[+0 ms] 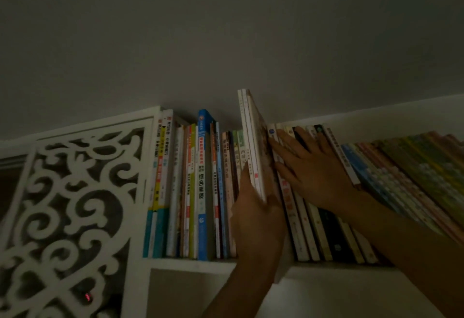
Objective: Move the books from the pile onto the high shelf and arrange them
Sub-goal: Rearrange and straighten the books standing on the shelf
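While left hand (pixel 253 217) is gripping thin white-spined books (pixel 252 142) half-entered in gap on high shelf (pixel 190 263), right hand (pixel 308 167), fingers flat, is holding back leaning row (pixel 313 217); releasing early risks row collapsing, closing gap.

Above the row of books (pixel 195 187) open wall (pixel 226 41) leaves free room over the shelf (pixel 190 263). The row itself is packed tight. The one gap, mid-row, is filled by thin books (pixel 253 142) the left hand (pixel 256 219) grips. The right hand (pixel 311 169) presses flat against the leaning books (pixel 401 179). A fretwork panel (pixel 70 204) blocks the left end.
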### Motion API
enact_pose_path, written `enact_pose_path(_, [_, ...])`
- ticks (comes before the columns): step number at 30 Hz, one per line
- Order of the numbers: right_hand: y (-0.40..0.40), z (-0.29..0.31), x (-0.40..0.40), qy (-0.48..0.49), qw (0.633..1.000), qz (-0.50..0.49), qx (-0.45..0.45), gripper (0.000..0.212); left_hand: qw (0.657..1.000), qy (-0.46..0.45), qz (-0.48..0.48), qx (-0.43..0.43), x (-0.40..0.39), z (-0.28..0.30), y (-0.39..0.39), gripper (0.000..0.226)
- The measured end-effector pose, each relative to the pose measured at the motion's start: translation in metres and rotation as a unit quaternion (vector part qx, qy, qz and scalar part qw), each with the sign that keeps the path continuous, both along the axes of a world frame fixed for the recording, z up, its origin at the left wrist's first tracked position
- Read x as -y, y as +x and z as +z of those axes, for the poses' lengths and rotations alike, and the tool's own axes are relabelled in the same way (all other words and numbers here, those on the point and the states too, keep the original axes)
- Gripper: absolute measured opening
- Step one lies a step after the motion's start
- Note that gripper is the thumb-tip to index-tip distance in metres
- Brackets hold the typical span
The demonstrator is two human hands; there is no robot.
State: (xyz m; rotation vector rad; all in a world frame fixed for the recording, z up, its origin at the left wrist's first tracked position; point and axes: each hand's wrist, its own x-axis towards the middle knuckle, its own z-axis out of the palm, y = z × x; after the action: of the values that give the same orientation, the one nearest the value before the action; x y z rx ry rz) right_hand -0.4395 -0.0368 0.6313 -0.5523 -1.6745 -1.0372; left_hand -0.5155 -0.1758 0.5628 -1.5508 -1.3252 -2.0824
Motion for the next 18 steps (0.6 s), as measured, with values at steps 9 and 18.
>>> enact_pose_path(9, [-0.017,-0.007,0.033,-0.039,0.997,0.058,-0.037,0.052,0.999,0.028,0.022,0.002,0.103,-0.003,-0.029,0.039])
enact_pose_path(18, [-0.08,-0.009,0.057,-0.074,0.986,0.119,0.094,0.047,0.988,0.058,0.14,0.025,0.163,-0.001,-0.059,0.041])
